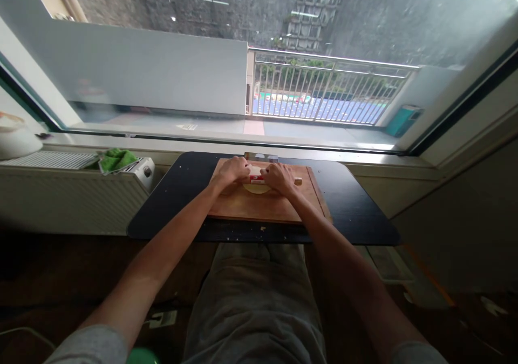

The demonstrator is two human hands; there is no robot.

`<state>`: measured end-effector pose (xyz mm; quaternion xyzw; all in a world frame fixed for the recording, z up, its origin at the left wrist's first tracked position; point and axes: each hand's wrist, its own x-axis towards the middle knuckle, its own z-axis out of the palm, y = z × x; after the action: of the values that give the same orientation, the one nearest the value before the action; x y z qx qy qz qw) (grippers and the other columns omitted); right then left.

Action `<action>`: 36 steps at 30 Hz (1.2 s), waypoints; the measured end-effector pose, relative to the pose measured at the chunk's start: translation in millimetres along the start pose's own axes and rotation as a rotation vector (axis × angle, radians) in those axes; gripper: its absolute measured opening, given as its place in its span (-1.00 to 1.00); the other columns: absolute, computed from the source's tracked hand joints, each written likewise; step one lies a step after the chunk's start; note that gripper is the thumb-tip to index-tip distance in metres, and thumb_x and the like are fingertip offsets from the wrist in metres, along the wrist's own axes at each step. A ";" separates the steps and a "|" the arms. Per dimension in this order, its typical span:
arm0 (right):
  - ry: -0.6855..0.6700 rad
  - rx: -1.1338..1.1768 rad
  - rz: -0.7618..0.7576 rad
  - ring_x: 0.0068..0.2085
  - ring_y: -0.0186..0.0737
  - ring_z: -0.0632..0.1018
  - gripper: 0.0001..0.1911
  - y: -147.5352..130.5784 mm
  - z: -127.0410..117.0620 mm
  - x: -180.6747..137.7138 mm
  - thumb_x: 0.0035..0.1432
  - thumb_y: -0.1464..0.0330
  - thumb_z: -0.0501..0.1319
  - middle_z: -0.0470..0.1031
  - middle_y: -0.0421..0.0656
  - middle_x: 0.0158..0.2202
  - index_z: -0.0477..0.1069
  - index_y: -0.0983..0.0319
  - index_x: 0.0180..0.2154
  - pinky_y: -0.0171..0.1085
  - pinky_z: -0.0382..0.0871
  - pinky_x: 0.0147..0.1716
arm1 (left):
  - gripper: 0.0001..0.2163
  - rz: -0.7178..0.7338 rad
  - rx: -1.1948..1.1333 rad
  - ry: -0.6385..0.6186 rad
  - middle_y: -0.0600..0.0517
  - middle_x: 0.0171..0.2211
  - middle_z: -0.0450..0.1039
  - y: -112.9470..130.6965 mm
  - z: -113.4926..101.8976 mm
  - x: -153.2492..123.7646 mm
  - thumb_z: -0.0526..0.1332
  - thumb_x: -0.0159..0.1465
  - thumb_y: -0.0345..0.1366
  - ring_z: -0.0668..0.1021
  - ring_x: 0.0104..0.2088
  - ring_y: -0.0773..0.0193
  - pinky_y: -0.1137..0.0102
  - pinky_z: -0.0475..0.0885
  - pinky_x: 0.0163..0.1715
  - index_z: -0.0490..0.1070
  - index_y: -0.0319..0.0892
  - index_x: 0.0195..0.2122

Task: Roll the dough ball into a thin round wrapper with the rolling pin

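Both fists are wrapped round a wooden rolling pin, which has a red-and-white label at its middle. My left hand closes on its left part, and my right hand closes on its right part, with the pin's end sticking out beyond. Under the pin lies a flat, pale round of dough, its near edge showing and the rest hidden. The dough rests on a wooden cutting board. At the board's far edge is a flat metallic piece, perhaps a blade, partly hidden by my hands.
The board lies on a black table with pale crumbs near its front edge. A large window rises behind it. Left of the table stands a white radiator with a green cloth on top. A white bowl-like object sits far left.
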<state>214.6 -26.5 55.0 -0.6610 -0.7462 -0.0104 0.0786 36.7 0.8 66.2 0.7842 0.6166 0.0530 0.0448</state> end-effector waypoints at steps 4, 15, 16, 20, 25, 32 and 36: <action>-0.007 0.037 -0.005 -0.03 0.03 0.69 -0.56 -0.2 -1.3 -13.7 0.44 0.19 0.10 0.71 0.15 -0.05 0.70 0.28 -0.09 -0.25 0.39 -0.09 | -0.53 -0.002 0.000 0.020 -0.32 -0.05 0.69 7.1 2.8 -28.9 0.04 0.44 -0.11 0.71 -0.05 -0.02 0.32 0.53 -0.05 0.70 -0.26 -0.02; 0.008 0.057 -0.019 -0.08 0.02 0.69 -0.54 -3.4 3.1 -38.0 0.44 0.15 0.09 0.73 0.14 -0.10 0.72 0.26 -0.14 -0.24 0.38 -0.10 | -0.52 -0.024 0.019 0.162 -0.26 -0.11 0.71 10.5 16.7 -69.2 0.00 0.45 -0.12 0.71 -0.09 -0.08 0.18 0.53 0.01 0.74 -0.18 -0.13; 0.016 0.057 -0.014 -0.08 0.02 0.69 -0.53 -3.7 3.7 -37.2 0.45 0.15 0.09 0.73 0.14 -0.11 0.72 0.26 -0.15 -0.24 0.38 -0.10 | -0.52 -0.027 0.014 0.158 -0.26 -0.11 0.71 10.2 16.2 -67.4 0.00 0.45 -0.12 0.70 -0.08 -0.08 0.18 0.52 0.02 0.74 -0.19 -0.13; 0.024 0.063 -0.009 -0.14 0.00 0.68 -0.52 -3.0 4.8 -22.7 0.43 0.16 0.09 0.73 0.13 -0.16 0.72 0.28 -0.19 -0.25 0.36 -0.16 | -0.52 -0.028 -0.014 0.110 -0.28 -0.10 0.70 7.9 11.8 -52.0 0.02 0.44 -0.12 0.70 -0.07 -0.07 0.21 0.52 0.03 0.73 -0.24 -0.10; 0.020 0.082 0.003 -0.19 -0.02 0.68 -0.50 -0.4 0.5 8.2 0.43 0.19 0.06 0.71 0.17 -0.19 0.72 0.32 -0.17 -0.25 0.31 -0.24 | -0.52 0.014 -0.033 0.125 -0.29 -0.09 0.70 0.1 4.2 -20.0 0.02 0.45 -0.11 0.70 -0.05 -0.04 0.27 0.54 0.03 0.72 -0.26 -0.08; -0.007 0.093 -0.024 -0.22 -0.09 0.67 -0.51 2.5 2.0 7.9 0.43 0.18 0.08 0.72 0.14 -0.16 0.72 0.33 -0.12 -0.28 0.28 -0.28 | -0.57 0.036 -0.046 0.049 -0.26 -0.09 0.71 -3.9 4.9 -10.2 0.07 0.43 -0.13 0.71 -0.06 0.02 0.33 0.52 0.00 0.72 -0.23 -0.09; 0.014 0.031 -0.061 -0.16 -0.06 0.68 -0.50 0.2 4.2 -15.0 0.46 0.17 0.06 0.72 0.13 -0.12 0.72 0.30 -0.13 -0.27 0.32 -0.20 | -0.56 0.034 -0.068 0.066 -0.26 -0.08 0.71 1.3 6.3 -32.2 0.05 0.44 -0.12 0.71 -0.06 0.01 0.31 0.52 -0.01 0.72 -0.22 -0.09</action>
<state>216.1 -40.8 48.8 -0.6366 -0.7655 -0.0056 0.0938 31.2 -30.9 59.2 0.7903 0.6023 0.1005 0.0498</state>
